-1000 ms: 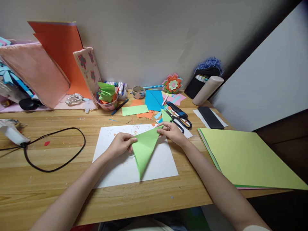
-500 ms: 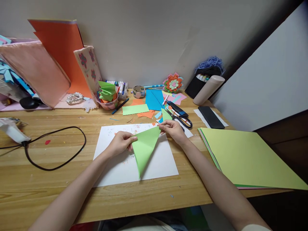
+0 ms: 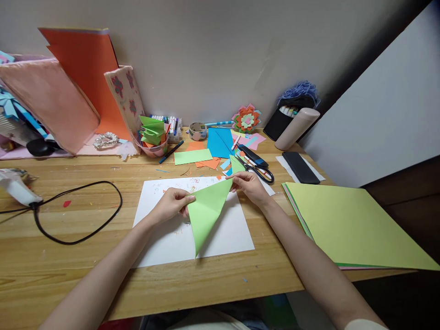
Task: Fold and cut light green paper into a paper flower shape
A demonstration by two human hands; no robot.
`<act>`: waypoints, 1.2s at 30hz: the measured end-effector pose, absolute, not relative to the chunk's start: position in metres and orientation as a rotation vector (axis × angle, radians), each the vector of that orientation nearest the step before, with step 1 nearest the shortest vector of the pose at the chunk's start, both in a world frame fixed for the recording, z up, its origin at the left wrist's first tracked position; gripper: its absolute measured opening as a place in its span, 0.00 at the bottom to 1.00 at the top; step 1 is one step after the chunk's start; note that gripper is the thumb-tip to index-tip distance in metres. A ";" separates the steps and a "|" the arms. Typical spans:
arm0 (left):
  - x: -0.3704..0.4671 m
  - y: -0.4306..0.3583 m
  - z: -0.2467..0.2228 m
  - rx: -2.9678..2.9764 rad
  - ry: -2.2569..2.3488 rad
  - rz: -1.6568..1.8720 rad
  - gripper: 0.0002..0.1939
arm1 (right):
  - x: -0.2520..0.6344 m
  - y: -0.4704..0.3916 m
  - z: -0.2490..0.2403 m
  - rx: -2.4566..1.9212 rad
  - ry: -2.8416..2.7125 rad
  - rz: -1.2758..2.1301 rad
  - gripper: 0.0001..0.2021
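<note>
A light green sheet of paper [image 3: 209, 211], folded into a triangle, is held up over a white sheet [image 3: 237, 233] on the table. My left hand [image 3: 173, 204] pinches its left corner, thumb on top and fingers behind. At the upper right corner, my right hand [image 3: 250, 185] grips the paper between thumb and fingertips. The triangle's lowest tip points down toward me. Just beyond my right hand lie black-handled scissors [image 3: 263, 174], with a smaller green paper piece [image 3: 238, 165] by the blades. Specks of colour mark the white sheet.
Stacked coloured paper [image 3: 354, 224] lies at the right, near a black phone [image 3: 300, 167]. A black cord [image 3: 118, 208] loops on the left. Along the back are a tape roll [image 3: 197, 132], a cup of paper scraps [image 3: 154, 149], a paper flower [image 3: 246, 119] and a tumbler [image 3: 297, 128].
The green paper's right corner has shifted slightly right and its lower tip slightly down and left. Both hands keep their hold on it.
</note>
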State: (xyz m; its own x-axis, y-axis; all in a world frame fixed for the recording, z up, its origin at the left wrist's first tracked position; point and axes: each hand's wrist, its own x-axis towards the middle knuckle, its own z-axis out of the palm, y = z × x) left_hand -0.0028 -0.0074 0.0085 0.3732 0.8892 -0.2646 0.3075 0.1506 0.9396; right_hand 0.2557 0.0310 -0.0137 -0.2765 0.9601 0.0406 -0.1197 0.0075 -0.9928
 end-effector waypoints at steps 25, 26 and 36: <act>0.007 -0.014 -0.001 1.422 1.304 0.850 0.13 | 0.222 0.006 -0.006 -1.087 -1.476 1.875 0.16; 0.007 -0.015 -0.001 1.417 1.307 0.863 0.13 | 0.219 0.005 -0.006 -1.118 -1.470 1.839 0.16; 0.008 -0.017 0.004 1.285 1.355 1.035 0.10 | 0.204 -0.004 -0.008 -1.181 -1.352 1.760 0.18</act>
